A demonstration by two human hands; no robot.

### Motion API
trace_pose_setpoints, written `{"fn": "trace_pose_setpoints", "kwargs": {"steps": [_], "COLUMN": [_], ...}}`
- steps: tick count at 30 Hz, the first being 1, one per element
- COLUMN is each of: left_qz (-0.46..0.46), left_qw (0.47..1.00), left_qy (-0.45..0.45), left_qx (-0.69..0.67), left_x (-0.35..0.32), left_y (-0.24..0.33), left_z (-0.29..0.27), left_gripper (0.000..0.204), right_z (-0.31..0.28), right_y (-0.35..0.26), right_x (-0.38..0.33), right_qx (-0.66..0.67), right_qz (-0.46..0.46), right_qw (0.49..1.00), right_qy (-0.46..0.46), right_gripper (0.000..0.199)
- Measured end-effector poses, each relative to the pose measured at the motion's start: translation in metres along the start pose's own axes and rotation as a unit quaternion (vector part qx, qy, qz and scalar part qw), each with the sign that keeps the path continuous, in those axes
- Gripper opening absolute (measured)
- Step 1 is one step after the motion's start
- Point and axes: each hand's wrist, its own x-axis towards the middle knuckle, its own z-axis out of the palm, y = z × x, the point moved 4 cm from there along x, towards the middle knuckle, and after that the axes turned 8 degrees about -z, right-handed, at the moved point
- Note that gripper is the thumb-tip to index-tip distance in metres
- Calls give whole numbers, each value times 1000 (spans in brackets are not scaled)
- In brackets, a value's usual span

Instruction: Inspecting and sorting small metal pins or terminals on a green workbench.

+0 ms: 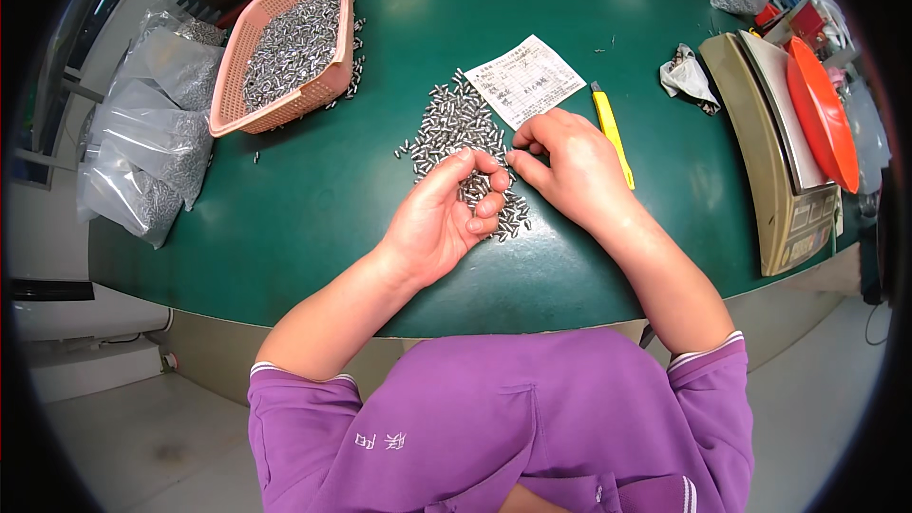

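A pile of small shiny metal pins [446, 128] lies on the green table, reaching under both my hands. My left hand [432, 214] is turned palm up over the near left side of the pile. Its fingers are curled, with the thumb close to the index finger; whatever they may hold is too small to make out. Over the pile's right side, my right hand [575, 166] is palm down, thumb and bent fingers drawn together in a pinch. Anything between those fingertips cannot be told. A paper slip [528, 81] with writing lies just beyond the right hand.
A yellow utility knife [613, 136] lies right of my right hand. At the left stand a pink basket [328, 85] of pins and several clear bags [142, 152] of them. A scale [760, 142] with a red pan [819, 114] stands right, near a crumpled bag [688, 81].
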Motion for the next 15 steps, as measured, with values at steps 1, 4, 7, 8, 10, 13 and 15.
{"fn": "trace_pose_setpoints", "kwargs": {"steps": [1, 4, 7, 8, 10, 13, 15], "left_qz": [0, 0, 2, 2, 3, 1, 1], "left_qw": [1000, 1000, 1000, 1000, 1000, 1000, 1000], "left_qy": [0, 2, 0, 0, -1, -1, 1], "left_qx": [0, 1, 4, 5, 5, 1, 3], "left_x": [0, 0, 0, 0, 0, 0, 0], "left_y": [0, 0, 0, 0, 0, 0, 0], "left_z": [0, -1, 0, 0, 0, -1, -1], "left_gripper": [23, 22, 22, 22, 22, 22, 22], "right_z": [1, 1, 2, 1, 2, 2, 2], "right_y": [0, 0, 0, 1, 1, 2, 3], "right_x": [0, 1, 1, 1, 1, 1, 1], "right_qx": [-4, -1, 6, 7, 22, 16, 6], "right_qz": [-13, -13, -17, -16, -9, -9, -10], "right_qw": [1000, 1000, 1000, 1000, 1000, 1000, 1000], "right_qy": [1, -2, 0, 0, 3, -6, -2], "right_gripper": [10, 9, 9, 9, 9, 9, 8]}}
